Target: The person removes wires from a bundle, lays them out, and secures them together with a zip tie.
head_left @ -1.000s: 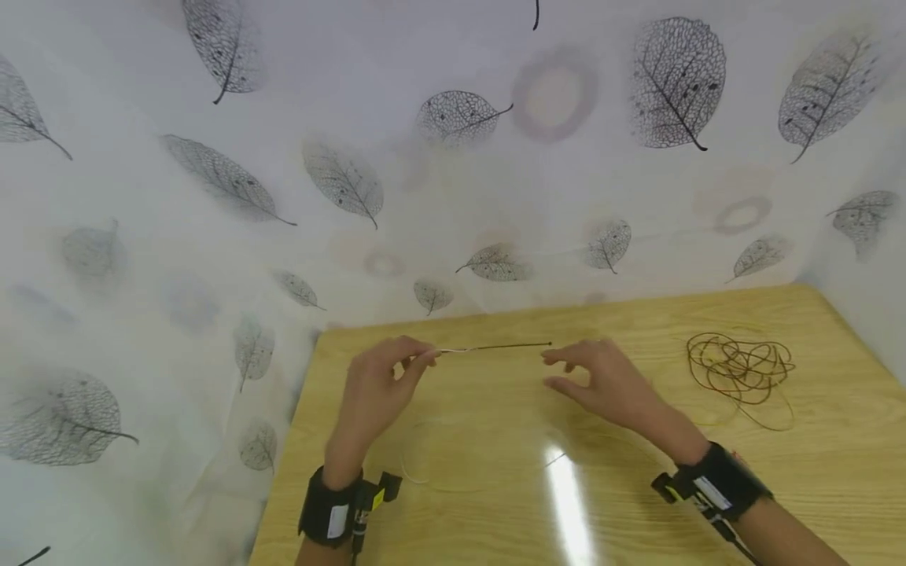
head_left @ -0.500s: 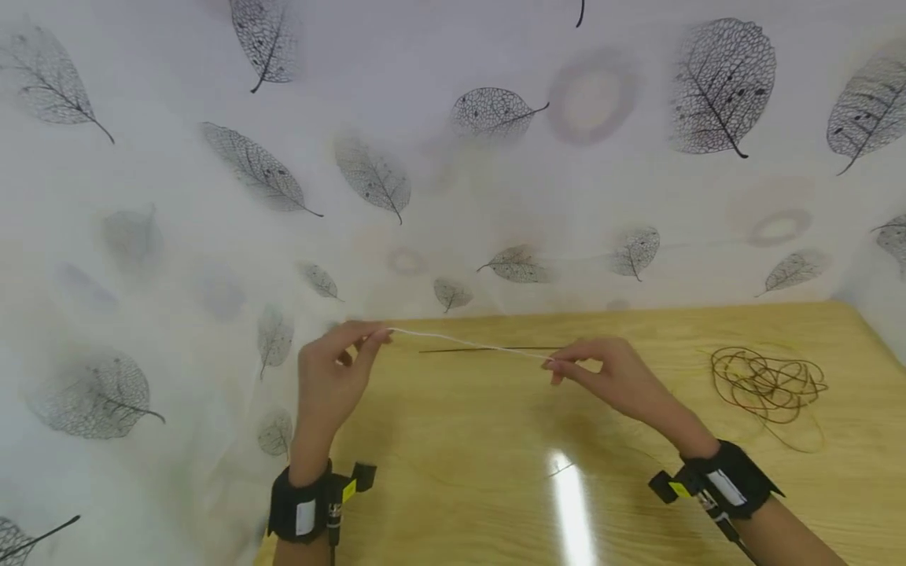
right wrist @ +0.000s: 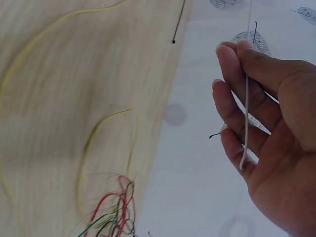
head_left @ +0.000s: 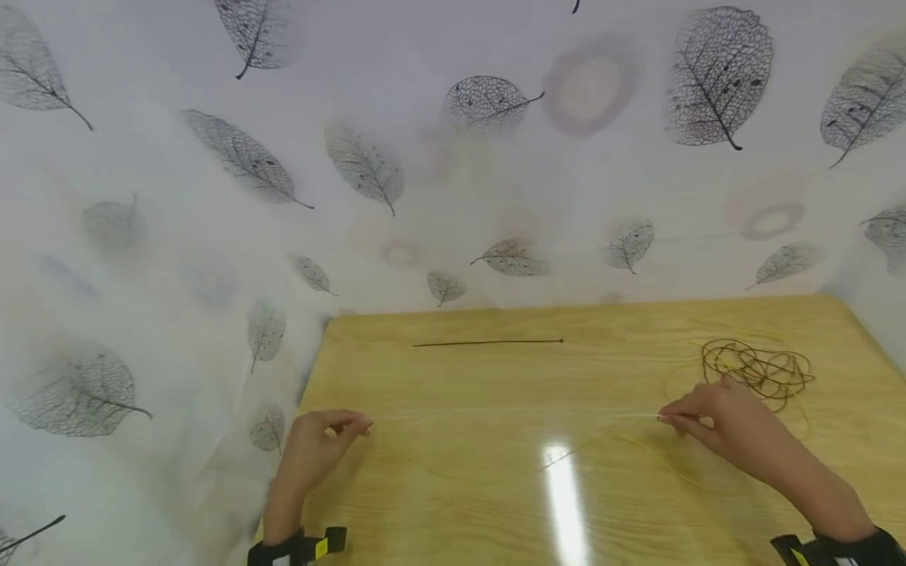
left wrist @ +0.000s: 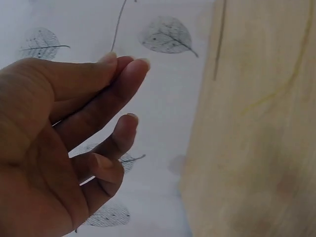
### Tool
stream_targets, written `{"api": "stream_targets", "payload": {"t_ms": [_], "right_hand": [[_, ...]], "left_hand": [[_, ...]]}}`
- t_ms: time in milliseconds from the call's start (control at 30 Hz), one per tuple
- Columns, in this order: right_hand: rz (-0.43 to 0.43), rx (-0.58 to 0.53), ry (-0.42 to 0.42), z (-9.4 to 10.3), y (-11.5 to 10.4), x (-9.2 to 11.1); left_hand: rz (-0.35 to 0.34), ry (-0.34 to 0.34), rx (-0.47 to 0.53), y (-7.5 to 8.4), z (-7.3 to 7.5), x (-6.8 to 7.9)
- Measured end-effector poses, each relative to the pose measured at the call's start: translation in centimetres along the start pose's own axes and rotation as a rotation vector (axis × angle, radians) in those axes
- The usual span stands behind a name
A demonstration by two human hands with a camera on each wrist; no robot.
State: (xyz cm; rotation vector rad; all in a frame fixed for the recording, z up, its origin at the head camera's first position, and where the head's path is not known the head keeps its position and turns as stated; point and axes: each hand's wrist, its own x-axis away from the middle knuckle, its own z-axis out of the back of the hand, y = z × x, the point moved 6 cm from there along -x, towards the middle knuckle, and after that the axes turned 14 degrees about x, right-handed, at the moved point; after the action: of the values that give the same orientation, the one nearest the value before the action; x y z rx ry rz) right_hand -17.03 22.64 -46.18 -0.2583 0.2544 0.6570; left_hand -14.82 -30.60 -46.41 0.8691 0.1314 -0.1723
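In the head view my left hand (head_left: 314,444) is held low over the left side of the table, thumb and index fingertips pinched together. A thin line, apparently the cord's end, rises from those fingertips in the left wrist view. My right hand (head_left: 729,428) pinches a white cord (head_left: 633,415) at the right. Toward the left the cord fades against the wood in the head view. Its loose tail (right wrist: 246,118) lies across the fingers and palm in the right wrist view. A straight dark-brown cord (head_left: 488,343) with a small knob at its right end lies farther back on the table.
A loose tangle of brown, red, green and yellow cords (head_left: 757,368) lies by the right hand. Thin yellow strands (head_left: 654,452) cross the wood. The table (head_left: 602,322) meets a pale leaf-printed cloth (head_left: 538,196) at the back and left.
The left hand first set down the brown cord while keeping the white one. Both hands have since come nearer the body, and the right hand has moved rightward, widening the span between them.
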Motion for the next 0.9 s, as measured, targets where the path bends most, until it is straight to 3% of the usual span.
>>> {"api": "stream_targets", "payload": {"t_ms": [133, 267, 467, 667, 900], "right_hand": [[-0.056, -0.2, -0.211, -2.1, 0.5, 2.4], [-0.154, -0.247, -0.301, -3.1, 1.3, 3.8], [-0.178, -0.093, -0.253, -3.3, 2.6, 4.8], [-0.077, -0.015, -0.061, -3.6, 1.3, 4.9], [-0.05, 0.018, -0.039, -3.3, -0.1, 4.7]], "left_hand": [[0.163, -0.18, 0.036, -3.2, -2.2, 1.3], [0.233, -0.3, 0.022, -5.1, -3.5, 2.1], [0.222, -0.297, -0.036, -5.6, -3.7, 2.3], [0.127, -0.318, -0.01, -4.4, -4.5, 2.0], [0.11, -0.346, 0.01, -3.8, -4.9, 2.2]]}}
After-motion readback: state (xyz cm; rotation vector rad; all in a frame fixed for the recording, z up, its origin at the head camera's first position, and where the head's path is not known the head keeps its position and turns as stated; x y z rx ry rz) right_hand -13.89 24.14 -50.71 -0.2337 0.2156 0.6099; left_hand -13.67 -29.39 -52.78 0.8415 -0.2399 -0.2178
